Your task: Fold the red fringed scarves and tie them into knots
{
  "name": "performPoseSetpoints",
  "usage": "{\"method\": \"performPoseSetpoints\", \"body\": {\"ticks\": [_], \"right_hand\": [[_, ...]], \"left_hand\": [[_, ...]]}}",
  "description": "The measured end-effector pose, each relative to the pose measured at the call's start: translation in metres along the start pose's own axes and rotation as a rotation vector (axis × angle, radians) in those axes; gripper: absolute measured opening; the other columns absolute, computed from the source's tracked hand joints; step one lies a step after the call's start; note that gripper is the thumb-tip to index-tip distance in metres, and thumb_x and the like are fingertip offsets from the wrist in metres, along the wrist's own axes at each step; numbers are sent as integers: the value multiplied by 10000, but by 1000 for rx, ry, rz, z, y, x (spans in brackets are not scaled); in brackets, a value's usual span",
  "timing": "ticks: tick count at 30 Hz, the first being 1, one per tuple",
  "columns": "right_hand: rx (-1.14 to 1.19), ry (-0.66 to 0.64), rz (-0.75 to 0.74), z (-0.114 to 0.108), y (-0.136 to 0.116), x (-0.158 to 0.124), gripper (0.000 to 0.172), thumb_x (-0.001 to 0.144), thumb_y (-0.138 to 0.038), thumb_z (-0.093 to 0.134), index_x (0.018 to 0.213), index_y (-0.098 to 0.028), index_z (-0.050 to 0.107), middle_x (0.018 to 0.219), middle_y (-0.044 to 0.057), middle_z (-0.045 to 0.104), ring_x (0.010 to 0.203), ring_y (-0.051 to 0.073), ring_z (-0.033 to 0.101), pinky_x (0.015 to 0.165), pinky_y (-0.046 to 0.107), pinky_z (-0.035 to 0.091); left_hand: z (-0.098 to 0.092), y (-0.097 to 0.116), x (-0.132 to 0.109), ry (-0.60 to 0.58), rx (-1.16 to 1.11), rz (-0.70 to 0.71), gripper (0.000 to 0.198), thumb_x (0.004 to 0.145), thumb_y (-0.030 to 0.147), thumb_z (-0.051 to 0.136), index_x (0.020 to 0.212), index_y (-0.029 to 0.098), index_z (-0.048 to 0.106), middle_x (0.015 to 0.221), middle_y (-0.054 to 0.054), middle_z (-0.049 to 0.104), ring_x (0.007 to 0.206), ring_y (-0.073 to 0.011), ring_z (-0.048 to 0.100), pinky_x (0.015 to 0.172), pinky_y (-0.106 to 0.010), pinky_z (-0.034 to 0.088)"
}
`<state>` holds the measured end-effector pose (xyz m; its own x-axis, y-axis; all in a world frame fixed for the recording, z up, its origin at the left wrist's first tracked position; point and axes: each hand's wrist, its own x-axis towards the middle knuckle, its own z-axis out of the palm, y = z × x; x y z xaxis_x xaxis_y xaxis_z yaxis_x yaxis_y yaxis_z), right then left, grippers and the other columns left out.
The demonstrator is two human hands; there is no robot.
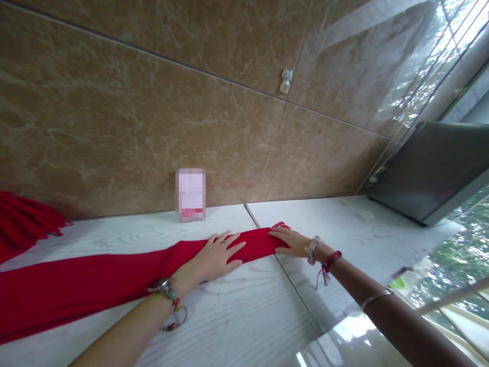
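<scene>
Head view, clock read with 12 away from the wearer. Left hand (214, 259): palm down, fingers splayed flat on the red scarf (126, 275), nothing clasped. Scarf lies directly beneath it on the pale tabletop (229, 316); long axis from about 9 o'clock, broad there, to just short of 3, narrow.

Right hand (292, 243), at 2–3 o'clock from the left: fingers extended over the narrow end, thumb apart, no grip visible. It is the nearer hand to that end, scarf reaching toward 9 from its fingertips. Short fringe (281, 225) at about 11 from this hand. Larger red fringe (26, 227) out at 9–10 from the left hand; join hidden.

Beyond, at 11 from the left hand: pink-and-white card (191, 192), upright near the brown wall (114, 127). Its face is pixelated, lettering unreadable; no brand legible elsewhere.
</scene>
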<state>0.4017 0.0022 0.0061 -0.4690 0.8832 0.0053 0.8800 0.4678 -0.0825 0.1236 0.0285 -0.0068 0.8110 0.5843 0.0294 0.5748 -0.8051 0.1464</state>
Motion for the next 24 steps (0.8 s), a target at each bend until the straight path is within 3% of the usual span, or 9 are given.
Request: {"method": "performPoseSetpoints", "body": {"ticks": [3, 5, 8, 10, 13, 15, 19, 21, 24], "right_hand": [[-89, -3, 24, 11, 13, -17, 423, 816, -202, 416, 1239, -201, 425, 1302, 106, 413, 1170, 218, 395, 934, 417, 346], [-144, -24, 85, 12, 26, -27, 438, 788, -129, 399, 1213, -223, 448, 1262, 81, 462, 1132, 201, 438, 917, 408, 363], [-202, -59, 249, 1, 42, -41, 449, 717, -49, 394, 1117, -206, 524, 1155, 95, 543, 1057, 207, 500, 874, 405, 400], [-205, 0, 291, -10, 42, -46, 444, 667, -9, 380, 1038, -175, 560, 1122, 120, 552, 1036, 215, 508, 861, 402, 410], [-106, 224, 127, -25, 19, -37, 374, 660, -14, 381, 949, -172, 559, 1038, 108, 571, 997, 199, 505, 869, 384, 401], [-20, 307, -26, -27, -5, -21, 273, 687, -56, 404, 878, -184, 548, 924, 83, 589, 913, 188, 516, 830, 364, 415], [-9, 132, -149, -12, -32, 14, 181, 640, -60, 428, 734, -174, 534, 781, 63, 588, 774, 172, 514, 733, 304, 431], [-65, 37, -147, -3, -25, 20, 171, 627, -58, 416, 685, -173, 528, 748, 57, 586, 740, 168, 511, 716, 293, 426], [-137, -5, -70, -1, 2, 10, 176, 630, -66, 410, 679, -173, 541, 769, 61, 599, 735, 169, 520, 722, 303, 418]], "left_hand": [[2, -6, -9, -36, -14, 36, 485, 859, 468, 342, 1316, 307, 307, 1427, -55, 207, 1291, -274, 178, 996, -501, 183], [-1, -7, -17, -56, -13, 40, 475, 859, 449, 351, 1313, 319, 309, 1430, -47, 197, 1289, -271, 184, 997, -499, 181], [-6, -7, -28, -87, -8, 37, 474, 861, 443, 344, 1318, 329, 294, 1433, -41, 186, 1293, -259, 177, 1007, -490, 171], [-7, -7, -34, -109, -10, 33, 471, 864, 450, 333, 1319, 341, 282, 1434, -33, 183, 1295, -254, 172, 1010, -490, 166], [-6, -8, -41, -102, -27, 32, 457, 866, 464, 321, 1311, 363, 288, 1434, -18, 186, 1295, -249, 173, 1012, -494, 166], [-4, -9, -43, -83, -35, 35, 454, 865, 465, 330, 1307, 367, 295, 1431, -15, 195, 1295, -248, 175, 1013, -494, 167], [-3, -10, -43, -62, -34, 44, 459, 861, 454, 349, 1306, 350, 309, 1426, -26, 212, 1291, -255, 188, 1012, -495, 172], [-4, -9, -43, -64, -38, 41, 458, 859, 453, 353, 1303, 344, 320, 1422, -28, 224, 1288, -260, 195, 1009, -498, 177], [-6, -7, -43, -70, -47, 36, 455, 855, 450, 363, 1297, 342, 335, 1419, -27, 232, 1287, -266, 199, 1006, -505, 183]]}}
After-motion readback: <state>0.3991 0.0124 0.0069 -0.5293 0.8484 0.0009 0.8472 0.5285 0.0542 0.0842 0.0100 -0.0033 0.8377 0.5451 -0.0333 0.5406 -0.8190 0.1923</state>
